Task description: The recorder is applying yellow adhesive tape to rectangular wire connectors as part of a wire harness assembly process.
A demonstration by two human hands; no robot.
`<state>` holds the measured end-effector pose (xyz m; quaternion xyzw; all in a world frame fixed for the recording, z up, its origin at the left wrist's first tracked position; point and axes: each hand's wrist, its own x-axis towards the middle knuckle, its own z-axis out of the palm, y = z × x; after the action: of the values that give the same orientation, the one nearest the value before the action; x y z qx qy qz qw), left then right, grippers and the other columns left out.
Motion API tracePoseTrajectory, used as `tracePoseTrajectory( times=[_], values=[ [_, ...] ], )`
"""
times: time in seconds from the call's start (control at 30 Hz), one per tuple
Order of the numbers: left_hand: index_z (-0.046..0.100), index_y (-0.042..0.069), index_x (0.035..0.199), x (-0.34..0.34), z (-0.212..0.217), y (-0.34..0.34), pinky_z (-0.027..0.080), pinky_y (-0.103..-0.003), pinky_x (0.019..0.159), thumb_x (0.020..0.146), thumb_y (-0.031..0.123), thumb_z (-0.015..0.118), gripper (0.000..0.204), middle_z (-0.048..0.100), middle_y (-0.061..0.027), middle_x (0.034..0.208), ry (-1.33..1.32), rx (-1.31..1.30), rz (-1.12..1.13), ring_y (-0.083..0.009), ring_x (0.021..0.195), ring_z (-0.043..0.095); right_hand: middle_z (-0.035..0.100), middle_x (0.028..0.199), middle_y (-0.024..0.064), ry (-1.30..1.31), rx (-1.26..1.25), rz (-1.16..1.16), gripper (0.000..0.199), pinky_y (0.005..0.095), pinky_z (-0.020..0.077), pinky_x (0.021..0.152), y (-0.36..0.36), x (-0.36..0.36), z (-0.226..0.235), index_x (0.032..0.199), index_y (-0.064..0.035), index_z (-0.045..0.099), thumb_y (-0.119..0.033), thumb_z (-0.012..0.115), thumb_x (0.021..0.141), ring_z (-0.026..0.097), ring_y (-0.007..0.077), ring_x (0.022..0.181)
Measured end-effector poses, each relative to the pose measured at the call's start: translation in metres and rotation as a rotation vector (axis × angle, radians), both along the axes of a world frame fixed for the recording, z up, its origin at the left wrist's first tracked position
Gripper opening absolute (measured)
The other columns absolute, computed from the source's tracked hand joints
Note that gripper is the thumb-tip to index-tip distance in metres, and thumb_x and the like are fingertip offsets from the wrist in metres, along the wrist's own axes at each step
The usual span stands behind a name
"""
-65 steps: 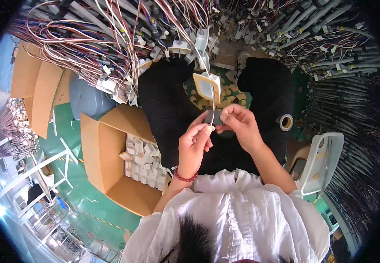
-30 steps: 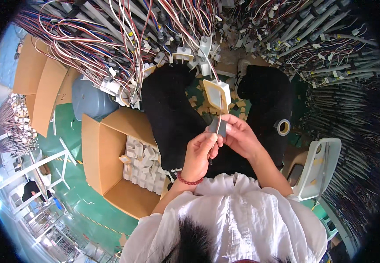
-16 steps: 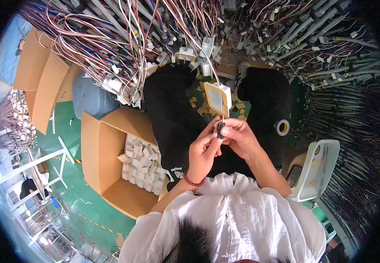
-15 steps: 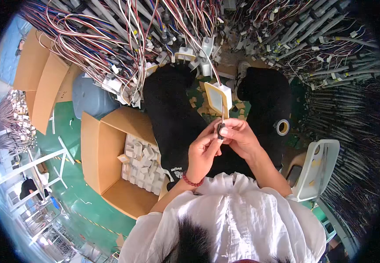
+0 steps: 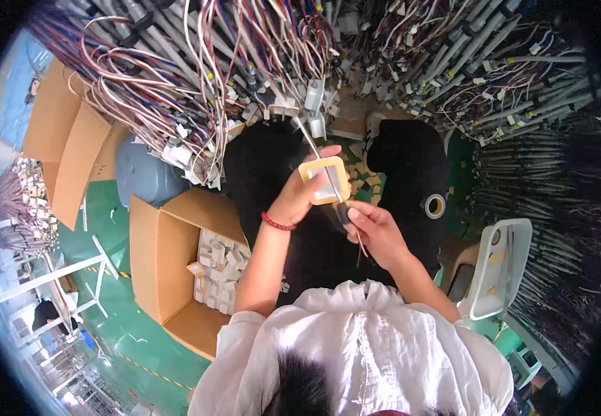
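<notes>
My left hand (image 5: pixel 296 197) is closed round a white plastic box (image 5: pixel 344 179) with a yellowish rim, its thumb over the front edge. A thin wire (image 5: pixel 310 141) runs down from the hanging bundle, passes across the box and reaches a small black piece (image 5: pixel 342 213). That black piece is pinched between the thumb and fingers of my right hand (image 5: pixel 382 238), just below the box. Loose thin wire ends (image 5: pixel 361 245) hang out under the right fingers. How the wire goes through the box is not clear.
Thick bundles of wires (image 5: pixel 161 76) with white connectors hang ahead. An open cardboard carton (image 5: pixel 149 256) of white boxes stands at left, near a grey-blue stool (image 5: pixel 146 170). A tape roll (image 5: pixel 434 206) lies on my right leg; a white plastic bin (image 5: pixel 484 305) stands at right.
My left hand has left the black piece, moved up and left, and taken hold of the white box, whose rimmed side now faces me. My right hand keeps the black piece, slightly lower.
</notes>
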<state>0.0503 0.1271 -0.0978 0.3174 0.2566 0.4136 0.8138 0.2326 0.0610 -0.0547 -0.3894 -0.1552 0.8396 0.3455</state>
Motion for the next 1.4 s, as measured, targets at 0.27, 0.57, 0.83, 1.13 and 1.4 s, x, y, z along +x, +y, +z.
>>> tracePoseTrajectory(
  times=[0.27, 0.57, 0.83, 1.13, 1.4],
  values=[
    [0.029, -0.004, 0.133, 0.049, 0.023, -0.076, 0.036, -0.032, 0.098, 0.096, 0.022, 0.049, 0.048, 0.049, -0.0155, 0.121, 0.663, 0.270, 0.243, -0.0231, 0.114, 0.048, 0.059, 0.080, 0.0026, -0.630, 0.457, -0.170, 0.011, 0.0205, 0.0459, 0.061, -0.009, -0.007, -0.012, 0.098, -0.0010, 0.048, 0.001, 0.056, 0.090, 0.055, 0.0071, 0.069],
    [0.035, 0.000, 0.136, 0.004, 0.053, -0.099, 0.041, -0.027, 0.092, 0.092, 0.008, 0.050, 0.048, 0.055, -0.0093, 0.115, 0.730, 0.310, 0.179, -0.0150, 0.103, 0.053, 0.064, 0.075, 0.0044, -0.791, 0.707, 0.084, 0.023, 0.0231, 0.0471, 0.058, 0.017, 0.025, 0.057, 0.104, -0.0004, 0.063, -0.005, 0.064, 0.082, 0.059, 0.0095, 0.065],
    [0.003, 0.001, 0.148, -0.002, 0.078, -0.100, 0.042, -0.027, 0.091, 0.090, 0.011, 0.055, 0.078, 0.038, -0.0123, 0.141, 0.744, 0.399, 0.062, -0.0141, 0.108, 0.052, 0.062, 0.076, 0.0121, -0.474, 1.107, 0.375, 0.012, 0.0310, 0.0470, 0.064, 0.042, 0.010, 0.057, 0.084, 0.0025, 0.068, -0.009, 0.069, 0.081, 0.060, 0.0236, 0.069],
    [0.007, -0.004, 0.146, 0.016, 0.081, -0.117, 0.033, -0.027, 0.101, 0.093, 0.014, 0.057, 0.075, 0.016, -0.0121, 0.152, 0.361, 0.189, 0.210, -0.0134, 0.125, 0.036, 0.064, 0.076, 0.0106, -0.584, 1.053, -0.016, 0.008, 0.0301, 0.0480, 0.064, 0.015, -0.007, 0.060, 0.082, 0.0009, 0.069, -0.006, 0.067, 0.080, 0.061, 0.0207, 0.071],
    [0.001, 0.004, 0.148, 0.001, 0.094, -0.099, 0.041, -0.030, 0.092, 0.092, 0.011, 0.056, 0.079, 0.036, -0.0178, 0.142, 0.758, 0.545, 0.158, -0.0230, 0.108, 0.055, 0.064, 0.086, 0.0071, -0.222, 0.922, 0.329, 0.020, 0.0279, 0.0469, 0.072, 0.036, 0.010, 0.053, 0.098, -0.0021, 0.071, -0.010, 0.071, 0.080, 0.060, 0.0165, 0.081]
  ],
)
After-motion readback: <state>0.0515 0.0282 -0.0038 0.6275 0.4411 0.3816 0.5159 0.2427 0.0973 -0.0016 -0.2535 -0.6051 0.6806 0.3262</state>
